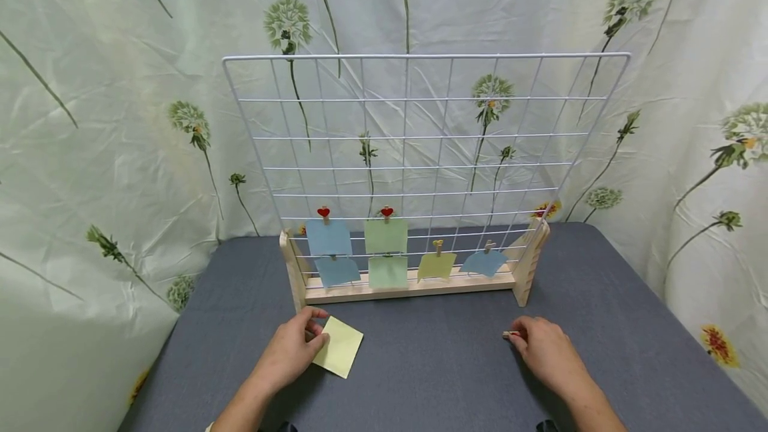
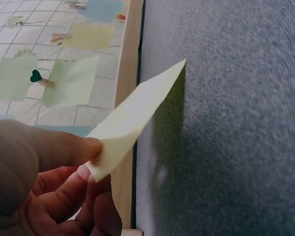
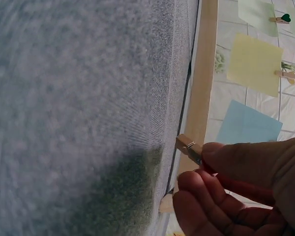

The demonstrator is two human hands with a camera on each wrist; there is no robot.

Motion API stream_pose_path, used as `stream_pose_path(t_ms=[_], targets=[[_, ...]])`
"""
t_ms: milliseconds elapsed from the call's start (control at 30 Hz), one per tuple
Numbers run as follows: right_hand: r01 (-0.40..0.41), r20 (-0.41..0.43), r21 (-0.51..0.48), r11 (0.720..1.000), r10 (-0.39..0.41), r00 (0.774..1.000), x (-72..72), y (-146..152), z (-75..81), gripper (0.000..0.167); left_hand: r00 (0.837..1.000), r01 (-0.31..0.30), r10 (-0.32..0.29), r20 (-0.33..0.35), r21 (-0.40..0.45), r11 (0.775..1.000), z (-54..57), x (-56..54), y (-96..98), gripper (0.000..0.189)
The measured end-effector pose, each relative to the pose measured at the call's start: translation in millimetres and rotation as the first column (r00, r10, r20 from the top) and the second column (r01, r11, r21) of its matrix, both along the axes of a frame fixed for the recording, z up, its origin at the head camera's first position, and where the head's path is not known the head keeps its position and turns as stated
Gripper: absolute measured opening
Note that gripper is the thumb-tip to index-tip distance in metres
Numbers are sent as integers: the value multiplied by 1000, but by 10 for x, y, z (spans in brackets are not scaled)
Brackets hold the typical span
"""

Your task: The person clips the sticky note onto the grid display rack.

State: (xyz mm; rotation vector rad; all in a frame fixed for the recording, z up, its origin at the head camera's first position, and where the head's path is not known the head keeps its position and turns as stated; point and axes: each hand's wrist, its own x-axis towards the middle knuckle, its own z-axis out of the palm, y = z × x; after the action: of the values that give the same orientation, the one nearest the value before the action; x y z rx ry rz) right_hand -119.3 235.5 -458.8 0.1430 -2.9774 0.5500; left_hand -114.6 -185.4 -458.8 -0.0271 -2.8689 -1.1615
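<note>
In the head view my left hand [image 1: 294,347] pinches a yellow paper sheet [image 1: 339,348] by one edge, in front of the rack's left end. The left wrist view shows the thumb on top of the sheet [image 2: 132,113], which is held above the cloth. My right hand [image 1: 543,347] grips a small wooden clothespin [image 1: 510,334] between thumb and fingers, in front of the rack's right end. Up close in the right wrist view, the wooden tip of the clothespin [image 3: 188,147] points away from the hand; its handle end is hidden by the fingers.
A white wire grid rack [image 1: 426,55] stands in a wooden base [image 1: 414,291] on the grey tablecloth [image 1: 432,372]. Clipped to its lower wires are blue papers [image 1: 329,237], green papers [image 1: 386,237] and one yellow paper [image 1: 437,265]. A floral curtain [image 1: 120,172] hangs behind.
</note>
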Motion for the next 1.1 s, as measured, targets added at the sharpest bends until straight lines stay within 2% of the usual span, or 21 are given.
stream_pose_path(t_ms=[100,333,567,800,1100], targets=[[8,8,-17,1000,-8,1000,-1,3,15,8,1000,-12,12,-6,13,1000,14,-10,21,27],[1,-21,-21,1000,-1,1000,25,18,9,7,1000,-11,11,-11,4,1000,39,-30,50,7],[2,-67,-31,1000,-4,998,27,24,7,12,1000,-11,11,-17,2,1000,75,-34,75,7],[29,-43,-78,997,-32,999,23,24,40,10,1000,5,-5,9,19,1000,137,-41,116,7],[2,-78,-62,998,-7,997,46,46,47,9,1000,24,-24,6,40,999,174,-62,178,8]])
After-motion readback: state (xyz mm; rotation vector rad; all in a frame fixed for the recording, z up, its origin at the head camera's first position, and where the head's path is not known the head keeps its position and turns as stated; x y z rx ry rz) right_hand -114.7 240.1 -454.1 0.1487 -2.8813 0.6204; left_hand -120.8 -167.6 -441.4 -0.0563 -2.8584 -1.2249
